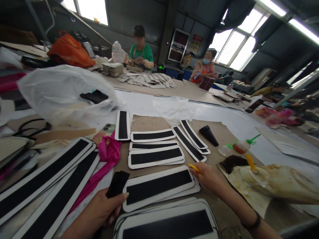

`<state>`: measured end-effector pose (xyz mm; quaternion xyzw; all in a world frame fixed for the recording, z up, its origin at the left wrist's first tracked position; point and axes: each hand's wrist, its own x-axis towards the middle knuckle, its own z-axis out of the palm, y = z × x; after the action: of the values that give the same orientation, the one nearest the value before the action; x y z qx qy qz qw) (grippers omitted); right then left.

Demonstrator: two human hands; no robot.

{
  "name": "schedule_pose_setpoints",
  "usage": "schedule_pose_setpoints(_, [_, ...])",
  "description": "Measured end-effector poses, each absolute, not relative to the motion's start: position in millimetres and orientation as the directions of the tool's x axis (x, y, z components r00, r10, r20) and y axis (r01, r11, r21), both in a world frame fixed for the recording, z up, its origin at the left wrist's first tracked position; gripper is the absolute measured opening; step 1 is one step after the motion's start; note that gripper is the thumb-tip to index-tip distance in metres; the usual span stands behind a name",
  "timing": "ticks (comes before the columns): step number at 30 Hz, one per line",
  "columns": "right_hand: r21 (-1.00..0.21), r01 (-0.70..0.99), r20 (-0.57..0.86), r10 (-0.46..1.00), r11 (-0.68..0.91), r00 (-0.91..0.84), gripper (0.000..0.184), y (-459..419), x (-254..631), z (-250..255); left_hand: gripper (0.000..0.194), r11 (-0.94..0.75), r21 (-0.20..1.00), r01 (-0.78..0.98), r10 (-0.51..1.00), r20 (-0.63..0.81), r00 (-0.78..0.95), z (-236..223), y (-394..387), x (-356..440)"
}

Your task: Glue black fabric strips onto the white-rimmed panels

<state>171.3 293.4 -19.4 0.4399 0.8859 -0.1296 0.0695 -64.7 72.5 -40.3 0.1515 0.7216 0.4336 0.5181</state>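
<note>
My left hand (pixel 99 212) grips a small black fabric piece (pixel 117 183), with its thumb on the left end of a white-edged black strip (pixel 158 186). My right hand (pixel 208 176) rests at that strip's right end and pinches a thin yellow tool (pixel 194 168). More such strips lie just beyond (pixel 156 156), and a larger one (pixel 169 225) sits nearest me. Several long strips (pixel 47 179) fan out to the left.
Glue bottles (pixel 240 146), a black cone (pixel 208 135) and a glue-smeared sheet (pixel 274 182) lie to the right. A pink ribbon (pixel 108 156), a phone (pixel 107 129) and a plastic bag (pixel 62 89) are on the left. Two people work at the far side.
</note>
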Motion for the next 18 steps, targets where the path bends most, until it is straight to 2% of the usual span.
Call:
schedule_pose_setpoints(3, [-0.245, 0.779, -0.219, 0.750, 0.577, -0.625, 0.029, 297.5, 170.7, -24.4, 0.046, 0.529, 0.804, -0.271, 0.710, -0.594, -0.377, -36.8, 67.3, -68.4])
schedule_pose_setpoints(6, [-0.423, 0.756, -0.221, 0.752, 0.500, -0.621, 0.031, 303.7, 168.7, -23.7, 0.044, 0.479, 0.833, -0.277, 0.745, -0.553, -0.374, -32.1, 63.7, -73.2])
schedule_pose_setpoints(11, [-0.703, 0.688, -0.306, 0.797, 0.179, -0.521, 0.037, 299.5, 164.5, -9.9, 0.044, 0.387, 0.861, -0.329, 0.778, -0.497, -0.384, -23.2, 58.8, -81.5])
schedule_pose_setpoints(14, [-0.778, 0.628, -0.412, 0.768, -0.016, -0.491, 0.043, 284.4, 162.7, 3.9, 0.045, 0.352, 0.854, -0.383, 0.760, -0.499, -0.415, -20.3, 54.4, -83.6])
schedule_pose_setpoints(18, [-0.830, 0.549, -0.409, 0.773, -0.095, -0.484, 0.047, 259.8, 161.9, 20.1, 0.038, 0.312, 0.862, -0.399, 0.699, -0.492, -0.518, -22.0, 50.2, -82.3])
